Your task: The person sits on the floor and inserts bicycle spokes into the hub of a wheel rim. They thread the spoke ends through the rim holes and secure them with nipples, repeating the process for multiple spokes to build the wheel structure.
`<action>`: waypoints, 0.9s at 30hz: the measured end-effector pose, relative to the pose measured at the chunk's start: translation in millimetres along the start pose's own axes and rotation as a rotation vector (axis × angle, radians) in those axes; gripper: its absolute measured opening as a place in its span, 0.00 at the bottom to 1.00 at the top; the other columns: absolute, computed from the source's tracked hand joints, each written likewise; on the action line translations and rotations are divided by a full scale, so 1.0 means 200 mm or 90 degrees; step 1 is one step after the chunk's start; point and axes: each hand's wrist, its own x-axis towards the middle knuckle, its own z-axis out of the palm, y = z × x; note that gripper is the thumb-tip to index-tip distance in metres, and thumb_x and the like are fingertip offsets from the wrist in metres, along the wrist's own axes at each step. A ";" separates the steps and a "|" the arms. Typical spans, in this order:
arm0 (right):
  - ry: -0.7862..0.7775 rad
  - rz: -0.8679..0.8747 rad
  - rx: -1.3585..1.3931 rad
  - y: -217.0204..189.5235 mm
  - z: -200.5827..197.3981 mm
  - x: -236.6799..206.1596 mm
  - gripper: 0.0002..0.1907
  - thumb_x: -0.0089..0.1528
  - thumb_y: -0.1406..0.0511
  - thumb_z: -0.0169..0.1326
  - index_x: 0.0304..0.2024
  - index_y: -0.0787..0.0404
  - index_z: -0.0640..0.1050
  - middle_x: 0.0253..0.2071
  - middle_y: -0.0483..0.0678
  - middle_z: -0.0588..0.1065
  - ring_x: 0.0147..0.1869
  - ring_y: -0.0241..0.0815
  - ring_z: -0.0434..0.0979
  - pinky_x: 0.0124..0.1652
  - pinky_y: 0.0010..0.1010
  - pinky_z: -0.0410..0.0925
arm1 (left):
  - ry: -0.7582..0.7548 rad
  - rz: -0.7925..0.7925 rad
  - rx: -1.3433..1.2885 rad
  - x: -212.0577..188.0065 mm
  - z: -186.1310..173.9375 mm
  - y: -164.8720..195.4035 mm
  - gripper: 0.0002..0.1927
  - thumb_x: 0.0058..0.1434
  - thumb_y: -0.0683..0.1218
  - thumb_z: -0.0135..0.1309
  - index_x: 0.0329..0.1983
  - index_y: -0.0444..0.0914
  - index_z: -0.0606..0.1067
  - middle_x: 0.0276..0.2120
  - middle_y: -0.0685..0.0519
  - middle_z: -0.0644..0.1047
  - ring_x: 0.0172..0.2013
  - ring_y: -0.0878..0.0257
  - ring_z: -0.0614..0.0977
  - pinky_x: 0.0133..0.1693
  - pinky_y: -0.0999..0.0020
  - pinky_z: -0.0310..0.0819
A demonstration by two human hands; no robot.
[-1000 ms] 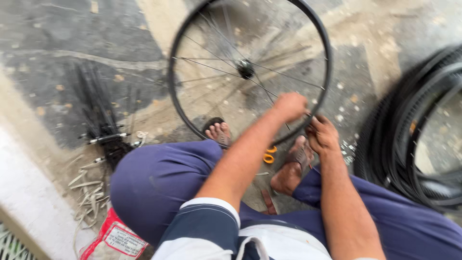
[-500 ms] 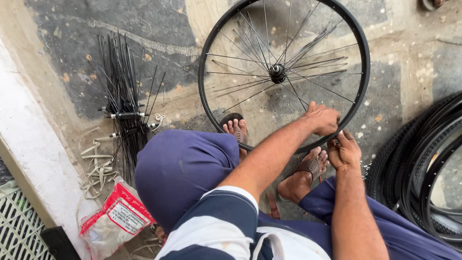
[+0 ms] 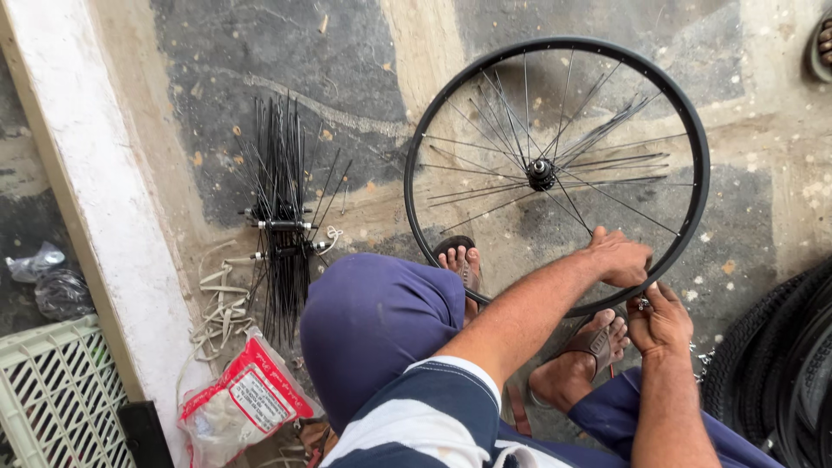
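Where the hands meet the wheel at its near edge, much is hard to read: the left hand lies curled over the rim, fingers hidden, and the right hand pinches something small and metallic, too tiny to tell. Tyres at right are cut off. Black-rimmed, with thin spokes loosely fanned from a small hub, the wheel stands on the floor before the person's sandalled feet. Spare spokes lie bundled left.
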 end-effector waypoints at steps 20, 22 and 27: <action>0.042 -0.035 -0.019 -0.02 0.05 -0.08 0.17 0.66 0.74 0.54 0.58 0.67 0.74 0.50 0.52 0.76 0.51 0.45 0.77 0.49 0.34 0.73 | -0.001 -0.005 0.029 0.01 0.02 -0.03 0.20 0.61 0.59 0.50 0.49 0.47 0.83 0.53 0.49 0.81 0.59 0.49 0.74 0.59 0.39 0.57; 0.036 -0.014 -0.017 -0.02 0.06 -0.11 0.17 0.65 0.74 0.54 0.58 0.69 0.75 0.51 0.54 0.76 0.52 0.48 0.77 0.52 0.35 0.73 | 0.027 0.032 0.032 0.02 0.04 -0.04 0.21 0.61 0.60 0.49 0.52 0.48 0.81 0.56 0.51 0.79 0.61 0.45 0.72 0.62 0.31 0.53; 0.006 -0.017 0.002 -0.04 0.04 -0.16 0.20 0.61 0.78 0.50 0.56 0.74 0.75 0.52 0.58 0.76 0.52 0.48 0.79 0.53 0.31 0.75 | 0.007 0.031 0.079 0.03 0.05 -0.06 0.20 0.60 0.59 0.49 0.52 0.49 0.80 0.56 0.50 0.78 0.61 0.46 0.71 0.60 0.33 0.55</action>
